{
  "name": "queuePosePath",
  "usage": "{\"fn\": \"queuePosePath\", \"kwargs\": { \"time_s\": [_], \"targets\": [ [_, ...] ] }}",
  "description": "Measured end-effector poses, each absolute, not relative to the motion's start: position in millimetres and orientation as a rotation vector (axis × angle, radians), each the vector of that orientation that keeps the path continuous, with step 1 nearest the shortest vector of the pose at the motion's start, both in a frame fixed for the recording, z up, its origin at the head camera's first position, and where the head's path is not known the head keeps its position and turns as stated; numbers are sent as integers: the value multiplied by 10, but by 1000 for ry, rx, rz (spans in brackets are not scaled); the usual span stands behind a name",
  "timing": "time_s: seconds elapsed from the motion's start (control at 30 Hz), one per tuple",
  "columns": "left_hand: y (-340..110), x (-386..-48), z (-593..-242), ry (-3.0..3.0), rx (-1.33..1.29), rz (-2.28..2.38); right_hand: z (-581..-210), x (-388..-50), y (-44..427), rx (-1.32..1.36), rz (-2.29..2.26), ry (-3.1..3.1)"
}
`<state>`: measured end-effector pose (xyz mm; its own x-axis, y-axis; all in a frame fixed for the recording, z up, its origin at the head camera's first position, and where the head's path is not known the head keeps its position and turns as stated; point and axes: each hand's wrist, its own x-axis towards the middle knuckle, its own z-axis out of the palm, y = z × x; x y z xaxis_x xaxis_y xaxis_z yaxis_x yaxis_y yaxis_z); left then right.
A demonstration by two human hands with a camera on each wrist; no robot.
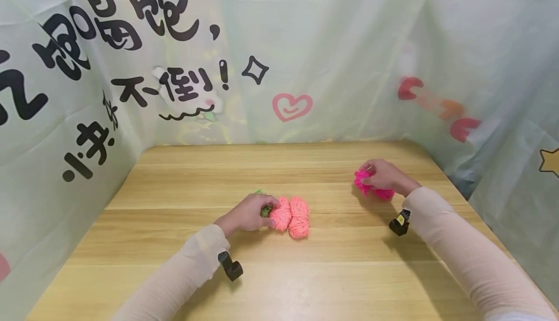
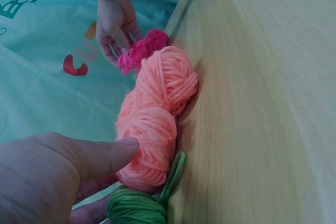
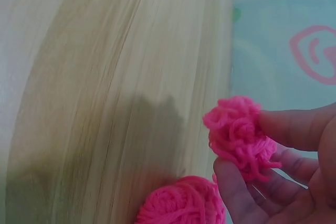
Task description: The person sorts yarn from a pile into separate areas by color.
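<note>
Two salmon-pink yarn bundles (image 1: 299, 217) lie side by side near the middle of the table. My left hand (image 1: 250, 212) is at the left one, its thumb touching the salmon yarn (image 2: 149, 150) in the left wrist view. Green yarn (image 2: 137, 206) lies beside that bundle, partly hidden by the left hand. Over the right part of the table, my right hand (image 1: 384, 175) pinches a hot-pink yarn bundle (image 3: 241, 135) between thumb and fingers, held up off the wood. A second hot-pink bundle (image 3: 181, 203) rests on the table just below it.
The wooden table (image 1: 196, 166) is enclosed at the back and sides by a pale printed curtain (image 1: 340, 44). A black wrist camera (image 1: 230, 266) is strapped on the left sleeve, and another (image 1: 399, 222) on the right.
</note>
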<state>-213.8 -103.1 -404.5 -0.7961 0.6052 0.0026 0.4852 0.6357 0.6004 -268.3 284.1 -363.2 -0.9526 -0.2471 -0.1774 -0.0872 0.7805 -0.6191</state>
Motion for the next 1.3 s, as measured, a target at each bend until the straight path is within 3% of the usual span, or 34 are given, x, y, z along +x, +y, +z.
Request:
{"fn": "queuePosePath", "kwargs": {
  "time_s": [0.4, 1.3],
  "targets": [
    [-1027, -2128, -4027, 2656, 892, 887, -3692, -2745, 2884, -320, -653, 2933],
    [-1056, -2155, -4102, 2674, 923, 882, -3888, -2747, 2824, -366, -496, 3050]
  ]
}}
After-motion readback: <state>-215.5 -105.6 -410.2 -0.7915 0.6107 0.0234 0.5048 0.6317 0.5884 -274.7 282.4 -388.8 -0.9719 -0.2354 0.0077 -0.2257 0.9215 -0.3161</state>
